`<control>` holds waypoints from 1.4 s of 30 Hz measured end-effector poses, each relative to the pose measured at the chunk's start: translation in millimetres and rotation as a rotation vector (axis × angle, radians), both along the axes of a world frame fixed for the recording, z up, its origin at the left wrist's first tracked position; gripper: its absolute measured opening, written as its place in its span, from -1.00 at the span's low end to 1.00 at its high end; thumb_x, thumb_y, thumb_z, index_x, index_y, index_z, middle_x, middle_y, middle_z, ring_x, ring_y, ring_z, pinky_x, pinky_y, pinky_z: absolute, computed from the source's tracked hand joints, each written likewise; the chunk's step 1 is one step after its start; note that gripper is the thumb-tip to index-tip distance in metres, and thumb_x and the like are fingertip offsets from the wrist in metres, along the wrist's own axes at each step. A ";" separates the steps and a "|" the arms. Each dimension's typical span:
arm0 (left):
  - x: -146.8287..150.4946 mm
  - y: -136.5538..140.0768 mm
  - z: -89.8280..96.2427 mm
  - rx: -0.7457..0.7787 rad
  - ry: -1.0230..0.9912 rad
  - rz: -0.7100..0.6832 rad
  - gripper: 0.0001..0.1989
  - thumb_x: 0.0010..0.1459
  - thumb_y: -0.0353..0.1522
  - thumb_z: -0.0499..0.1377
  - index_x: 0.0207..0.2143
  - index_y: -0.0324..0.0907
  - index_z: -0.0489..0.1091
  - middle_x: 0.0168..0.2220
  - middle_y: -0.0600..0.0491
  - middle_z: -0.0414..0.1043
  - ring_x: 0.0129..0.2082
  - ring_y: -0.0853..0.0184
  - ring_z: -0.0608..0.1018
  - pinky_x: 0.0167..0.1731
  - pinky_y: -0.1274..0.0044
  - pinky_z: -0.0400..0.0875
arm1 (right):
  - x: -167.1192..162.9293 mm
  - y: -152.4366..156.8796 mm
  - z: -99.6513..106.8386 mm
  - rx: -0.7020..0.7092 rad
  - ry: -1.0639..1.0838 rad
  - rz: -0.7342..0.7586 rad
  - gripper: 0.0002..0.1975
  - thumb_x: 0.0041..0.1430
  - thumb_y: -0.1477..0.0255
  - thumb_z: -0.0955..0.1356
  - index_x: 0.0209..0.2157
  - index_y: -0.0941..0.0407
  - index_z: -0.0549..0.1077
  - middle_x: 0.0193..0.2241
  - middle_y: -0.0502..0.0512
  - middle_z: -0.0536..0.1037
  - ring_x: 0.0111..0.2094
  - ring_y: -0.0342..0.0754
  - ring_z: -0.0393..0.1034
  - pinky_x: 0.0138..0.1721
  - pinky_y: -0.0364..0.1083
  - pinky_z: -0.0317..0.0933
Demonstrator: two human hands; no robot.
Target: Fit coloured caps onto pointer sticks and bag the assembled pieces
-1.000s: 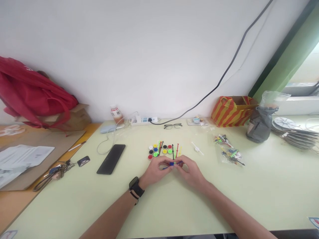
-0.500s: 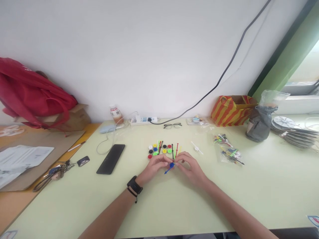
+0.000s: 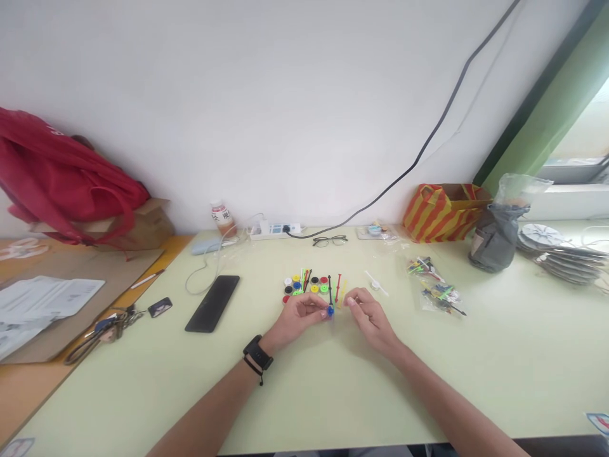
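Observation:
A small blue plastic arrow spinner [image 3: 330,311] is pinched between the thumb and fingers of my left hand [image 3: 303,315], just above the table. Its disc shows clearly, but the arrow is only a faint smear. My right hand [image 3: 369,315] is a short way to the right, fingers curled with nothing visible in them. Beyond the hands lie coloured discs [image 3: 314,289] in a group. Loose arrows are beside them, among them a black arrow [image 3: 330,289], a red arrow [image 3: 338,287] and a yellow arrow [image 3: 344,292]. A white arrow spinner [image 3: 375,284] lies farther right.
Bagged spinner parts [image 3: 442,293] lie at right. A phone [image 3: 212,303] and keys [image 3: 107,327] are at left. Glasses [image 3: 330,240], a power strip [image 3: 276,231] and a bottle [image 3: 223,219] stand along the wall. A striped bag [image 3: 435,214] and grey bag [image 3: 495,240] occupy the back right.
My right hand has let go of the blue spinner and moved slightly right. My left hand keeps hold of it. The blue arrow, sharp before, is now blurred.

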State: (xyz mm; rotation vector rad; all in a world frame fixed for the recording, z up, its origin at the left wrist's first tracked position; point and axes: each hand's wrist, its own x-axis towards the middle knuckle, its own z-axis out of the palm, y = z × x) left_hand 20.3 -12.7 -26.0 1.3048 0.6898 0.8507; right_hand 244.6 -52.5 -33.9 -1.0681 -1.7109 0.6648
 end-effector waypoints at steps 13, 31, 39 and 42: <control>1.3 -3.9 -1.8 0.136 0.049 -0.051 -0.74 0.16 -0.28 0.41 -0.16 -0.23 0.54 -0.14 -0.08 0.60 -0.11 0.20 0.66 0.00 0.37 0.54 | -11.8 -3.9 -2.5 -0.257 0.060 0.185 -0.77 0.38 0.19 0.32 -0.21 0.07 0.44 -0.37 0.02 0.50 -0.35 -0.06 0.40 -0.27 -0.09 0.31; -2.0 -7.3 -8.8 0.908 0.818 0.099 -0.51 0.32 -0.35 0.20 0.28 -0.04 0.32 0.33 -0.05 0.28 0.21 -0.02 0.31 0.21 0.07 0.27 | 58.4 29.0 -23.3 0.111 -0.611 -0.469 -0.90 0.30 0.45 0.32 -0.29 0.07 0.48 -0.34 0.17 0.55 -0.20 0.17 0.37 -0.13 0.10 0.22; -1.2 -5.7 -4.5 0.855 0.629 0.124 -0.77 0.34 -0.42 0.16 -0.02 -0.04 0.51 -0.08 0.02 0.57 0.02 0.14 0.45 0.11 0.22 0.37 | 20.4 17.4 -20.9 0.226 -0.601 -0.229 -0.73 0.35 0.49 0.28 0.03 0.09 0.48 -0.15 0.22 0.51 -0.05 0.18 0.30 0.02 0.12 0.24; -1.4 -5.5 -3.4 0.839 0.578 0.157 -0.81 0.32 -0.42 0.18 -0.07 -0.05 0.51 -0.12 0.03 0.55 -0.01 0.18 0.48 0.11 0.25 0.37 | 1.6 11.0 -18.8 0.211 -0.654 -0.142 -0.68 0.38 0.51 0.25 0.10 0.07 0.45 -0.11 0.23 0.50 -0.03 0.18 0.29 0.02 0.14 0.23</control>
